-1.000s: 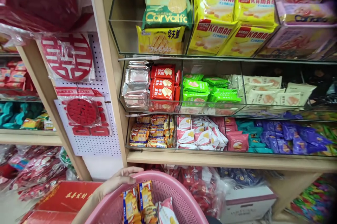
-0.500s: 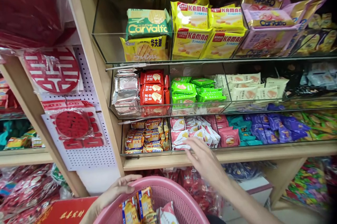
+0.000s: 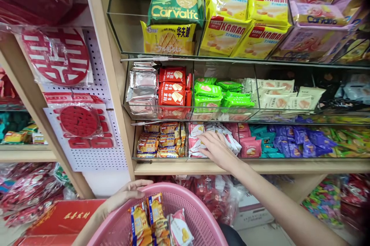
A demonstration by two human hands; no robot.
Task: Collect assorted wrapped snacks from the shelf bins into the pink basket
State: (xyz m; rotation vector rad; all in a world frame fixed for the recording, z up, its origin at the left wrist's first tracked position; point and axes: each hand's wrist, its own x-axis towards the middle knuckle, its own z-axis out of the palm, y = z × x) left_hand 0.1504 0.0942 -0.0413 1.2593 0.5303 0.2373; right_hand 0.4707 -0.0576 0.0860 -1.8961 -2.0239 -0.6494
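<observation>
Head view: left hand (image 3: 130, 194) clasps pink basket (image 3: 202, 221) by its rim, fingers parted; right hand (image 3: 215, 148) over white-and-pink packets (image 3: 195, 145), shelf (image 3: 277, 167) front edge; cannot tell whether fingers pinch.

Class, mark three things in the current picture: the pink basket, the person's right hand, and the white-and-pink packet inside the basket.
Pink basket (image 3: 200, 217): head view, on its perforated inner wall.
Right hand (image 3: 219, 149): head view, on its back.
White-and-pink packet (image 3: 179, 229): head view, on its printed front.

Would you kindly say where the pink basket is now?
In the head view, the pink basket is at the bottom, left of centre, below the wooden shelf, the left hand on its rim.
</observation>
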